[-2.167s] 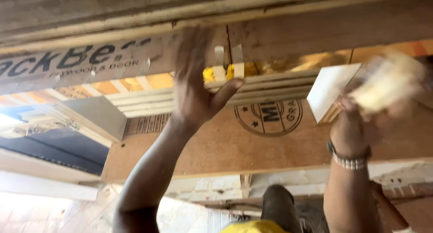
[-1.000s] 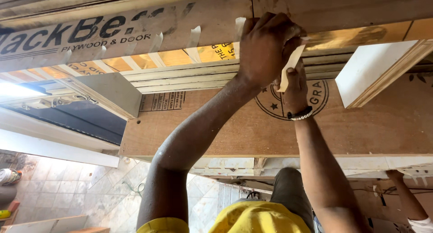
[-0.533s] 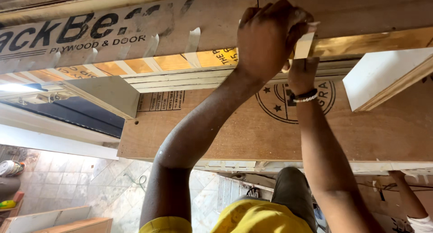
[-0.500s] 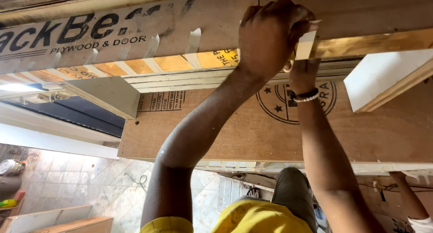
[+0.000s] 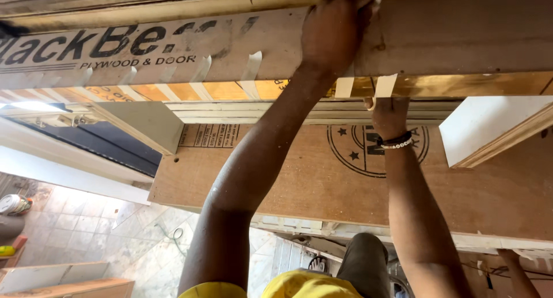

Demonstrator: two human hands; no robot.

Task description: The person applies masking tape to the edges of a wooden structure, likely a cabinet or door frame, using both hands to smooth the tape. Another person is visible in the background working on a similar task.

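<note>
My left hand (image 5: 334, 33) is raised against the face of a long printed plywood board (image 5: 173, 50), fingers curled on the upper end of a pale tape strip (image 5: 385, 85). The strip wraps over the board's yellowish edge band (image 5: 461, 85). My right hand (image 5: 389, 116), with a beaded bracelet at the wrist, sits just under that edge and pinches the strip's lower end. Several more tape strips (image 5: 251, 67) cross the edge to the left at even gaps.
Behind my arms lies a brown plywood sheet (image 5: 288, 183) with a round stamp. White board pieces (image 5: 144, 122) (image 5: 489, 128) jut out on either side. A tiled floor (image 5: 86, 229) shows at lower left. Another person's arm (image 5: 512, 263) shows at lower right.
My left hand went from flat and open on the board to curled on a tape strip, then slid up the face. My right hand came in and dropped below the edge.
</note>
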